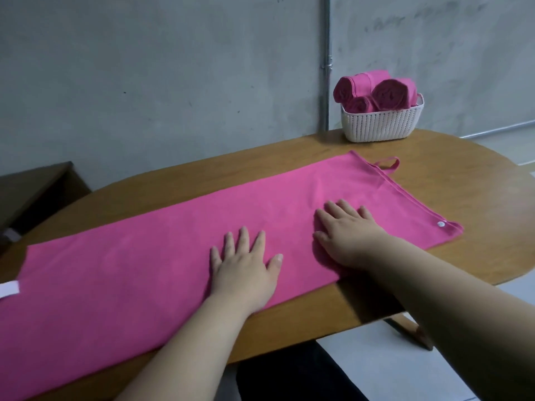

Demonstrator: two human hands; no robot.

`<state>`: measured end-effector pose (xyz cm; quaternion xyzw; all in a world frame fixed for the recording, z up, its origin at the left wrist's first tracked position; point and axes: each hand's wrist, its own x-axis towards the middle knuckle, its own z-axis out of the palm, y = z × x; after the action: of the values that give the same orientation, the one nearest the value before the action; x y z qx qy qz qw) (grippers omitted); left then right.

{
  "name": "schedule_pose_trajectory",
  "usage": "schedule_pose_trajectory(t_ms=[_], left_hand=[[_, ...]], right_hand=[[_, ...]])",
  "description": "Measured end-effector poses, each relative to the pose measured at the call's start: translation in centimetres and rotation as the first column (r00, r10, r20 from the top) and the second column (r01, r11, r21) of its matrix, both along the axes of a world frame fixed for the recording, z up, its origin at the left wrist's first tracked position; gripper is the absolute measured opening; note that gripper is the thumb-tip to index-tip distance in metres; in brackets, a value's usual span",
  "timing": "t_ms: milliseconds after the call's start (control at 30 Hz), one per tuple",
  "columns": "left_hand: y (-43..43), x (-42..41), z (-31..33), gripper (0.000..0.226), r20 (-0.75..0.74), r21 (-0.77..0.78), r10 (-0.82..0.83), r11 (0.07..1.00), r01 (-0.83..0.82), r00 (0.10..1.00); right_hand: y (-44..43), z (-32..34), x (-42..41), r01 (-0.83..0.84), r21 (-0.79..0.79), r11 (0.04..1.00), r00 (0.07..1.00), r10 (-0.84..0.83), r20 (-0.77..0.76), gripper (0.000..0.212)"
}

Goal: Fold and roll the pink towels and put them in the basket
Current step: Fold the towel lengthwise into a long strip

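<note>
While three rolled pink towels (pixel 388 94) already sit in the white basket (pixel 382 123) at the far right of the counter (pixel 477 198), you have one more pink towel (pixel 144 256) spread across the wood as a long flat strip, well apart from the basket. Your left hand (pixel 246 270) and right hand (pixel 347 235) both lie flat on it, fingers straight and spread, holding nothing, palms pressing the cloth on its right half. Its hanging loop (pixel 388 163) pokes out at the far corner, a white snap button (pixel 440 224) shows at the near right corner, and a white tag (pixel 8 289) sits at the left edge. Whether the strip is already folded lengthwise cannot be told for sure, though its narrow shape suggests so. You look well along: three towels are done, and this one is smoothed but not yet rolled or placed. The basket looks tight, so the roll will likely have to rest on top of the others.
</note>
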<state>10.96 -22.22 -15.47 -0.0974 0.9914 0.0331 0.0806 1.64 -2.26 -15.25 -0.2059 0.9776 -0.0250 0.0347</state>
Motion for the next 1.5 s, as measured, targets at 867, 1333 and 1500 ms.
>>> schedule_pose_trajectory(t_ms=[867, 1333, 1500], left_hand=[[-17.9, 9.2, -0.3, 0.067, -0.034, 0.033, 0.283, 0.959, -0.282, 0.959], [-25.0, 14.0, -0.1, 0.065, -0.006, 0.067, 0.405, 0.912, -0.404, 0.914], [-29.2, 16.6, -0.3, 0.065, 0.005, 0.035, 0.572, 0.819, -0.572, 0.82]], right_hand=[[-17.5, -0.4, 8.0, -0.277, 0.028, 0.96, 0.956, 0.273, 0.107, 0.075], [-28.1, 0.4, 13.0, -0.431, -0.057, 0.901, 0.898, 0.434, 0.066, 0.076], [-29.7, -0.9, 13.7, -0.458, -0.021, 0.889, 0.885, 0.458, 0.082, 0.078]])
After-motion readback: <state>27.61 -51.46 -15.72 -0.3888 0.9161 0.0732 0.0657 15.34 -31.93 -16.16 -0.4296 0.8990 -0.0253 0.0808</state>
